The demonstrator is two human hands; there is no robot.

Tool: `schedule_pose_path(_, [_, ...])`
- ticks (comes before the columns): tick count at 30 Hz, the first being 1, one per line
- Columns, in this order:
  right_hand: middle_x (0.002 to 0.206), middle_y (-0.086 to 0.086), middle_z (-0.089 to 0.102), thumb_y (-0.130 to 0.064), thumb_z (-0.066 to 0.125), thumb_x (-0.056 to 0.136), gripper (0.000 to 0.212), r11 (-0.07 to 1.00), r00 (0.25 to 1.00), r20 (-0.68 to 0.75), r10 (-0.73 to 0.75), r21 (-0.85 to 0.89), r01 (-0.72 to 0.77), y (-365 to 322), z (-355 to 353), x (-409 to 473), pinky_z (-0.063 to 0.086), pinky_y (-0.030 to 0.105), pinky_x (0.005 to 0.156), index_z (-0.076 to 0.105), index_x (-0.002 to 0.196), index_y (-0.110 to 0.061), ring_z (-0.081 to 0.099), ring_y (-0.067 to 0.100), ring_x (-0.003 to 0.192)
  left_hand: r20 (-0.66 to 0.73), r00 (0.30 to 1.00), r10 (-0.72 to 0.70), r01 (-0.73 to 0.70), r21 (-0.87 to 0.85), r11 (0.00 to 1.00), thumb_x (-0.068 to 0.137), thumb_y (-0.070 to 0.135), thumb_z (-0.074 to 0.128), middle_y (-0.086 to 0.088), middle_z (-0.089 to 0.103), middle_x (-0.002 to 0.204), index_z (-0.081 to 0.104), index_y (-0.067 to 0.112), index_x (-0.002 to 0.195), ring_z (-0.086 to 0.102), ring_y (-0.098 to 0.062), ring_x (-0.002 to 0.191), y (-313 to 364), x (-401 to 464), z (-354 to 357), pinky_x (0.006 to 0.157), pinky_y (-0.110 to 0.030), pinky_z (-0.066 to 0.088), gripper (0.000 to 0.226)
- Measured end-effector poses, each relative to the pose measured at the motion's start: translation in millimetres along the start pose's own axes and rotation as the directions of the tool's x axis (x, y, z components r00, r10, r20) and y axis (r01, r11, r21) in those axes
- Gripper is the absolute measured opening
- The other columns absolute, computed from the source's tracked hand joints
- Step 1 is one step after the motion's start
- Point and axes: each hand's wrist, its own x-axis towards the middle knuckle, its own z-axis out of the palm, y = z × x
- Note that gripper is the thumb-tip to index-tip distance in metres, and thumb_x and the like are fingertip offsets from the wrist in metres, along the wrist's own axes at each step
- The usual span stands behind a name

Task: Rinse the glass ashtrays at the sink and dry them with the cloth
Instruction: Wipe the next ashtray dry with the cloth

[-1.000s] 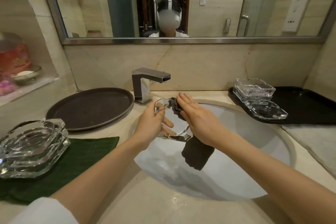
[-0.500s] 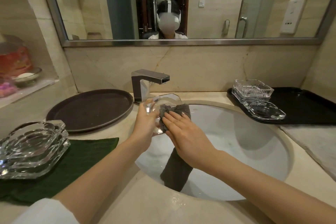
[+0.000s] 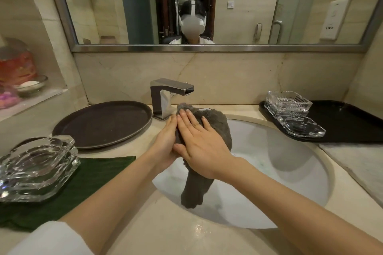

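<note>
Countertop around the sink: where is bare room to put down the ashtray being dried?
The round dark tray left of the chrome faucet is bare. The black rectangular tray is free behind its clear glass ashtrays. The green cloth is crowded by stacked glass ashtrays.

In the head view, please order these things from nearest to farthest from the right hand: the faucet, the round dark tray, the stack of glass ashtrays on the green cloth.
Measured from the right hand:
1. Faucet, just beyond the fingertips, behind the sink.
2. Round dark tray, on the counter to the left.
3. Stack of glass ashtrays, far left on the green cloth.
</note>
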Motion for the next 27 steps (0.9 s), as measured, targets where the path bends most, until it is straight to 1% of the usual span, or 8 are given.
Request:
schedule_pose_path(3, [0.156,0.008,0.012,-0.033,0.037,0.099,0.06,0.975,0.976,-0.076,-0.205,-0.097,0.198,11,-4,4,-0.003,0.033,0.113,0.013,0.148,-0.009,0.009,0.018,0.145,0.003,1.0,-0.029,0.03,-0.146,0.989,0.098,0.05,0.025,-0.001,0.066,0.117,0.054,0.02,0.126,0.062,-0.012,0.099,6,3,-3,0.071,-0.029,0.051,0.051])
schedule_pose_path(7, [0.123,0.014,0.062,-0.004,0.071,0.073,0.048,0.905,0.874,-0.242,-0.422,-0.164,0.392,20,5,4,0.04,0.039,0.101,0.061,0.12,-0.002,0.059,0.025,0.114,0.001,0.998,-0.066,0.065,-0.241,0.968,0.099,0.041,0.034,-0.006,0.074,0.085,0.064,0.012,0.105,0.072,-0.016,0.076,9,0,-5,0.057,-0.027,0.058,0.042])
schedule_pose_path(10, [0.103,0.012,0.071,-0.005,0.058,0.08,0.025,0.875,0.788,-0.387,-0.479,-0.137,0.464,33,1,-7,0.049,0.037,0.092,0.07,0.102,-0.003,0.068,0.024,0.096,-0.014,0.999,-0.04,0.035,-0.265,0.964,0.099,0.038,0.036,-0.014,0.069,0.105,0.054,0.012,0.126,0.068,-0.026,0.092,11,-1,-7,0.063,-0.035,0.058,0.041])
schedule_pose_path(12, [0.089,0.009,0.072,-0.009,0.048,0.083,0.026,0.914,0.778,-0.515,-0.359,-0.024,0.406,38,-5,-12,0.051,0.029,0.082,0.07,0.095,-0.004,0.066,0.02,0.084,-0.057,0.998,0.011,-0.023,-0.203,0.979,0.099,0.034,0.039,-0.016,0.065,0.115,0.044,0.018,0.134,0.066,-0.031,0.095,12,1,-3,0.066,-0.041,0.057,0.039])
schedule_pose_path(17, [0.076,0.0,0.057,-0.016,0.043,0.096,0.02,0.871,0.736,-0.585,0.341,0.492,-0.012,47,-45,15,0.033,0.017,0.058,0.06,0.093,-0.005,0.056,0.013,0.066,-0.159,0.987,-0.021,0.037,0.098,0.994,0.101,0.022,0.038,-0.012,0.066,0.104,0.039,0.019,0.135,0.064,-0.027,0.082,-2,8,12,0.064,-0.036,0.054,0.034])
schedule_pose_path(20, [0.077,-0.005,0.051,-0.012,0.04,0.098,0.014,0.797,0.658,-0.6,0.455,0.604,-0.001,45,-72,37,0.036,0.006,0.061,0.053,0.095,-0.01,0.046,-0.002,0.065,-0.163,0.985,-0.054,0.091,0.233,0.968,0.098,0.014,0.047,-0.013,0.064,0.112,0.039,0.019,0.136,0.067,-0.026,0.082,-8,12,13,0.055,-0.034,0.056,0.039])
schedule_pose_path(23, [0.088,0.005,0.058,-0.016,0.038,0.095,0.009,0.738,0.577,-0.651,0.494,0.664,0.118,37,-75,54,0.042,0.016,0.073,0.043,0.101,-0.015,0.054,0.015,0.079,-0.081,0.989,-0.122,0.138,0.223,0.965,0.1,0.022,0.043,-0.012,0.068,0.098,0.038,0.019,0.133,0.068,-0.026,0.072,-6,4,13,0.056,-0.03,0.057,0.033])
schedule_pose_path(27, [0.111,0.01,0.05,-0.012,0.042,0.09,0.033,0.707,0.728,-0.483,0.486,0.707,-0.003,36,-44,36,0.033,0.021,0.087,0.039,0.122,-0.006,0.042,0.016,0.101,-0.034,0.991,-0.129,0.133,0.173,0.976,0.1,0.029,0.04,-0.009,0.068,0.094,0.044,0.018,0.127,0.068,-0.026,0.074,-4,-2,14,0.052,-0.027,0.057,0.03])
